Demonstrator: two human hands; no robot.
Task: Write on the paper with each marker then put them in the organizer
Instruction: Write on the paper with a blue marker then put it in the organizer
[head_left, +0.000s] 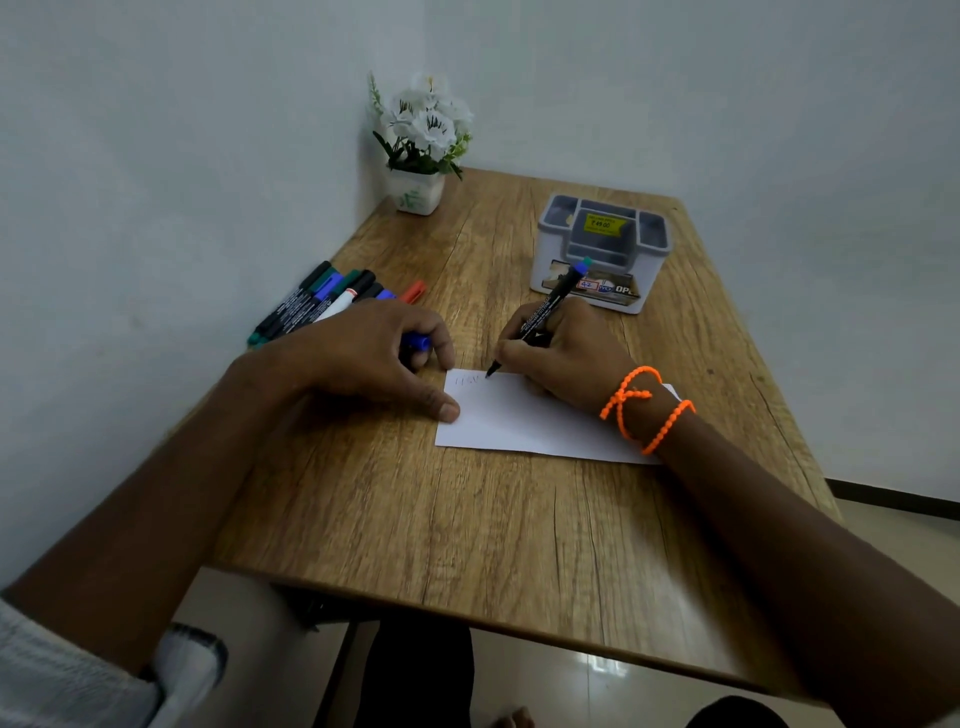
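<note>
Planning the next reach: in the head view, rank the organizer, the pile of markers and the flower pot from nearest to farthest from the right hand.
From the right hand:
1. Organizer, just beyond it.
2. Pile of markers, left, past the left hand.
3. Flower pot, far-left corner.

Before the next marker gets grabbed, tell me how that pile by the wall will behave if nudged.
The markers are round-barrelled, so they would probably roll across the smooth table. They lie loosely against each other, so nudging one likely shifts its neighbours. They look slim and plastic, probably light.
</note>
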